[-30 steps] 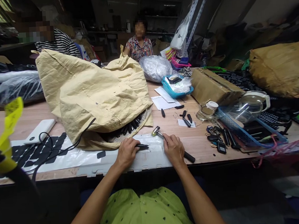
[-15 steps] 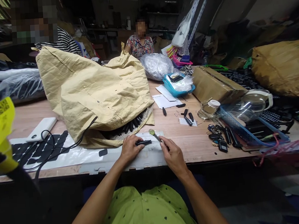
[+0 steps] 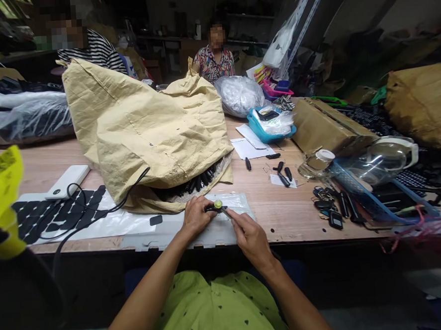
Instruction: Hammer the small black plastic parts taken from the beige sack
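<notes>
My left hand (image 3: 197, 215) is closed on a slim black plastic piece (image 3: 210, 208) above the grey sheet. My right hand (image 3: 252, 238) grips the shaft of a small hammer-like tool (image 3: 218, 204) with a round yellow-green head. That head lies over the black piece, close to my left fingertips; whether the two touch I cannot tell. Beneath both hands is a translucent grey plastic sheet (image 3: 165, 234) at the table edge. Just behind them, a beige cloth sack (image 3: 155, 134) gapes, showing several similar black pieces (image 3: 199, 180) inside.
On the wooden table (image 3: 279, 211) lie loose black pieces (image 3: 283, 180), a pile of keys and fobs (image 3: 335, 219), a blue basket (image 3: 375, 190) with a clear jug, and a cardboard box (image 3: 326, 126). A black cable (image 3: 96, 212) crosses a dark patterned panel at left. Two people sit opposite.
My right hand has brought the tool's round head leftward and down onto or just over the black piece. My left hand keeps its hold. The whole view has shifted slightly.
</notes>
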Available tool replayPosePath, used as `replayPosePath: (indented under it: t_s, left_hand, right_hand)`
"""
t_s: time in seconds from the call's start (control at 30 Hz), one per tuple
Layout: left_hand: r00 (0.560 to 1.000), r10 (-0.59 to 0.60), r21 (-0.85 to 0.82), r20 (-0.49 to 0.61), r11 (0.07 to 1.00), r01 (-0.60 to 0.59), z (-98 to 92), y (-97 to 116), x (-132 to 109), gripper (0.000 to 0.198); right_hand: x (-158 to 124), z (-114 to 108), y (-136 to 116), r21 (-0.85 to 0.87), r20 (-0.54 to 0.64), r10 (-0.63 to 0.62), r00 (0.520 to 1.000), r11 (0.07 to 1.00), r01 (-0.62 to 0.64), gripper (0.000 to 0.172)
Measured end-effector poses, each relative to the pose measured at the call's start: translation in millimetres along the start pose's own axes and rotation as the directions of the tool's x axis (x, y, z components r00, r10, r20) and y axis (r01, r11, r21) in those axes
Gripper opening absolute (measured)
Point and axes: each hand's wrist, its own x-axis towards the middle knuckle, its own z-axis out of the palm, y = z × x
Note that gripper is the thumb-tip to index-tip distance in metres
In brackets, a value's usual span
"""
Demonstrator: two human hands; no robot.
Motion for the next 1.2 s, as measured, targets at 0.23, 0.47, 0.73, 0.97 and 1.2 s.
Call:
replayPosePath:
  t_s: [0.23, 0.47, 0.73, 0.97, 1.2]
  left_hand:
    - [1.000, 0.002, 0.003, -0.023, 1.000, -0.002, 1.4, -1.5, -0.4, 0.015]
    - [1.000, -0.020, 0.024, -0.008, 1.000, 0.020, -1.4, 2.6, -2.1, 0.015]
    - [0.997, 0.055, 0.054, -0.062, 0.997, -0.052, 5.6, -6.0, -2.3, 0.008]
    - [0.953, 0.283, -0.051, -0.108, 0.956, -0.290, 13.8, -2.7, -29.7, 0.017]
    - [0.709, 0.590, -0.411, 0.386, 0.798, -0.440, 64.8, -10.9, -90.3, 0.043]
  right_hand:
    - [-5.5, -4.1, 1.0, -0.070, -0.031, 0.019, 0.999, 0.997, -0.021, 0.043]
    - [11.0, -11.5, 22.6, -0.165, -0.163, 0.094, 0.982, 0.979, -0.121, 0.039]
    - [38.4, -1.8, 80.3, -0.536, -0.260, 0.023, 0.965, 0.828, -0.164, 0.034]
    - [36.7, 6.4, 82.2, -0.576, -0.293, -0.030, 0.956, 0.804, -0.151, 0.032]
    - [37.5, 4.7, 81.5, -0.558, -0.280, -0.007, 0.960, 0.815, -0.156, 0.030]
